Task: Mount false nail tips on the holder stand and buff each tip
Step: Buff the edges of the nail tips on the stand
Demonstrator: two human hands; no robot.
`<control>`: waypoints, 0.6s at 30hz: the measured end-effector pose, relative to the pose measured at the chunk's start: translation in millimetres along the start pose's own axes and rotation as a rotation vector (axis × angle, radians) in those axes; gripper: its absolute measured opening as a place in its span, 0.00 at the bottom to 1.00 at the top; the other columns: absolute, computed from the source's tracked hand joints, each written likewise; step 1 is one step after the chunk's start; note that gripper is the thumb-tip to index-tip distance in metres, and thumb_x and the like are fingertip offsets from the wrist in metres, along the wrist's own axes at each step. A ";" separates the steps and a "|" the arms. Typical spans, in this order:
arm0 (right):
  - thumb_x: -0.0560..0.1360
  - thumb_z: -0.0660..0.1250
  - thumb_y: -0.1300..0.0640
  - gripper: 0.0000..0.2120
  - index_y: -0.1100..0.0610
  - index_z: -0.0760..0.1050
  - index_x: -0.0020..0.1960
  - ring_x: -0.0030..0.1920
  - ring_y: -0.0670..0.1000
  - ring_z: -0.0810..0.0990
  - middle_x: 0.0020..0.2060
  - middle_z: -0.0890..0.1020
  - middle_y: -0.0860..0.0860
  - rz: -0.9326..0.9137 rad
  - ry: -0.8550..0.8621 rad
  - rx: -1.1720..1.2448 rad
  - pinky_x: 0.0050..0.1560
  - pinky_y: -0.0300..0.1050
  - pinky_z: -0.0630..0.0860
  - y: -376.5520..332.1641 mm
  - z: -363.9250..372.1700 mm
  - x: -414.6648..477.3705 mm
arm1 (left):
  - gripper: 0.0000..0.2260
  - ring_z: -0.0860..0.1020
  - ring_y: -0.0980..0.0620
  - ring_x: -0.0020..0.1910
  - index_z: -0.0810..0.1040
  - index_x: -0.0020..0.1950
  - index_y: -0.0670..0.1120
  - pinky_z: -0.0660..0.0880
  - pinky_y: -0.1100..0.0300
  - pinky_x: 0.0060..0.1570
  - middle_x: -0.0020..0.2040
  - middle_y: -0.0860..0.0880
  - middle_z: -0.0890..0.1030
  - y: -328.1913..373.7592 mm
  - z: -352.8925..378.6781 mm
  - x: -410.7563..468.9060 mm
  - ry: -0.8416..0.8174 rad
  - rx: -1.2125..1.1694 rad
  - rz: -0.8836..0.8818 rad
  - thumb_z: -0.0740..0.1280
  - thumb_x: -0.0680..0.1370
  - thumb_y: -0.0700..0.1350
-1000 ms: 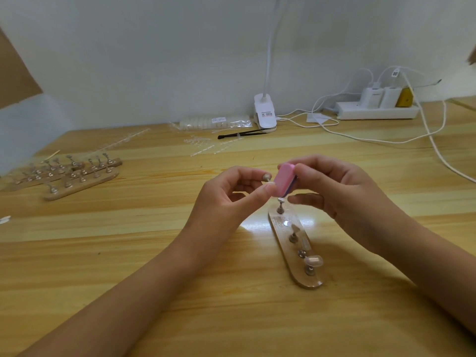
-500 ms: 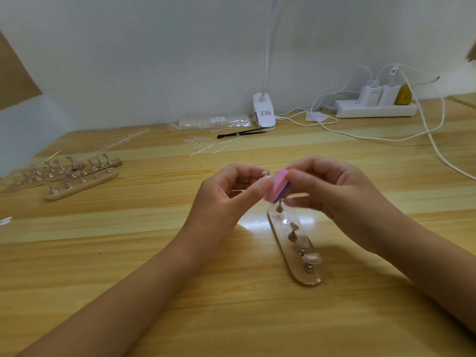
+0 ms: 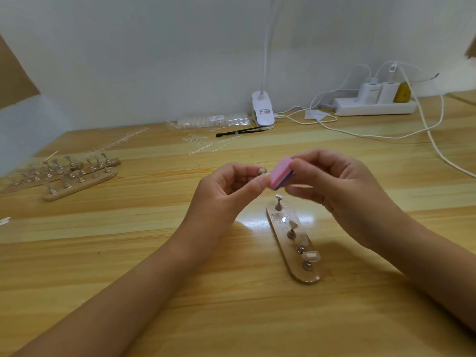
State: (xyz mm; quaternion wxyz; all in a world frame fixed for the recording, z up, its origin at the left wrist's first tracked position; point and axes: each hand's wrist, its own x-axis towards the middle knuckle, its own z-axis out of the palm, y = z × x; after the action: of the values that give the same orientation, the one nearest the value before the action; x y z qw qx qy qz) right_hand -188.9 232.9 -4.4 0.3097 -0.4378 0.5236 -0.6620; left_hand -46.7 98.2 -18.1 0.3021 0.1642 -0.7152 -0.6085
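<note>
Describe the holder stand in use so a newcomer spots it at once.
On the wooden table, look just below the right hand, near the middle. There lies one oval wooden holder stand with a single row of metal pegs. It lies alone, while the other stands sit bunched together at the far left.

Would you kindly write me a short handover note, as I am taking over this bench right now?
Left hand: pinches a loose peg.
Right hand: grips the pink buffer block against that peg's end; the tip there is hidden.
Holder stand: four pegs standing, one socket bare; the nearest peg carries a clear nail tip.
Left to do: finish buffing, reseat the peg, do the rest. I cannot tell which are buffed.
</note>
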 end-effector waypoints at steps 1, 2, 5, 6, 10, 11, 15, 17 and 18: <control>0.71 0.70 0.51 0.12 0.56 0.81 0.50 0.50 0.52 0.85 0.46 0.86 0.54 -0.010 0.010 0.008 0.47 0.37 0.80 -0.7 -0.2 0.1 | 0.17 0.82 0.59 0.46 0.83 0.53 0.46 0.75 0.70 0.47 0.47 0.52 0.85 0.5 0.2 0.2 0.000 -0.013 -0.004 0.72 0.68 0.54; 0.71 0.70 0.50 0.12 0.56 0.81 0.50 0.50 0.52 0.85 0.46 0.86 0.54 -0.009 -0.004 0.007 0.47 0.38 0.80 -1.1 0.1 0.0 | 0.18 0.82 0.59 0.46 0.83 0.53 0.46 0.75 0.70 0.47 0.47 0.51 0.85 0.6 0.2 0.2 -0.001 -0.016 -0.007 0.72 0.68 0.54; 0.71 0.70 0.51 0.08 0.52 0.83 0.47 0.49 0.53 0.86 0.46 0.86 0.55 -0.037 -0.009 0.014 0.46 0.38 0.80 0.1 2.6 -0.7 | 0.18 0.81 0.62 0.44 0.82 0.53 0.46 0.74 0.71 0.46 0.45 0.54 0.85 0.5 0.4 -0.8 -0.010 -0.005 -0.003 0.71 0.68 0.54; 0.71 0.70 0.50 0.07 0.50 0.84 0.46 0.48 0.52 0.86 0.45 0.86 0.54 -0.054 0.019 0.030 0.46 0.38 0.80 0.4 1.9 -0.7 | 0.18 0.81 0.63 0.43 0.82 0.53 0.46 0.74 0.72 0.45 0.43 0.56 0.85 1.0 0.5 -0.8 -0.011 -0.009 0.001 0.71 0.68 0.54; 0.72 0.70 0.51 0.07 0.51 0.83 0.48 0.49 0.53 0.86 0.46 0.86 0.55 -0.019 -0.067 0.003 0.47 0.39 0.80 1.0 3.8 -1.0 | 0.18 0.81 0.63 0.44 0.83 0.53 0.45 0.74 0.72 0.44 0.45 0.55 0.85 1.4 0.3 -0.8 -0.007 -0.016 -0.005 0.71 0.68 0.54; 0.73 0.70 0.51 0.07 0.51 0.83 0.48 0.50 0.53 0.86 0.46 0.86 0.55 -0.023 -0.061 0.005 0.47 0.39 0.80 1.8 4.1 -1.1 | 0.18 0.81 0.63 0.44 0.83 0.53 0.45 0.74 0.72 0.44 0.45 0.55 0.85 1.5 0.2 -0.9 -0.008 -0.020 -0.005 0.71 0.68 0.54; 0.73 0.71 0.50 0.06 0.49 0.83 0.48 0.50 0.52 0.85 0.47 0.86 0.54 -0.014 -0.054 0.035 0.47 0.38 0.80 1.5 2.9 -1.3 | 0.19 0.82 0.62 0.45 0.82 0.54 0.45 0.74 0.71 0.46 0.46 0.55 0.85 1.7 -0.6 -0.3 0.005 -0.031 -0.015 0.71 0.68 0.54; 0.73 0.72 0.50 0.07 0.51 0.83 0.48 0.51 0.53 0.85 0.47 0.86 0.55 0.008 -0.091 0.026 0.47 0.38 0.80 1.6 4.6 -1.5 | 0.19 0.83 0.58 0.47 0.82 0.54 0.45 0.76 0.69 0.49 0.47 0.52 0.85 1.0 -0.8 0.0 0.005 -0.030 -0.032 0.72 0.68 0.54; 0.73 0.72 0.50 0.07 0.51 0.84 0.48 0.50 0.53 0.85 0.47 0.86 0.55 -0.004 -0.064 0.037 0.47 0.38 0.80 2.0 4.6 -1.2 | 0.20 0.83 0.59 0.47 0.82 0.54 0.45 0.76 0.69 0.49 0.46 0.52 0.85 0.9 -0.5 -0.1 0.004 -0.037 -0.034 0.72 0.68 0.55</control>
State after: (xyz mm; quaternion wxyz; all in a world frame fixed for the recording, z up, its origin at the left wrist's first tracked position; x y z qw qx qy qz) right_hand -184.3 231.5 -6.3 0.3330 -0.4538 0.5002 -0.6580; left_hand -46.2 98.1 -17.2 0.2962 0.1722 -0.7001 -0.6265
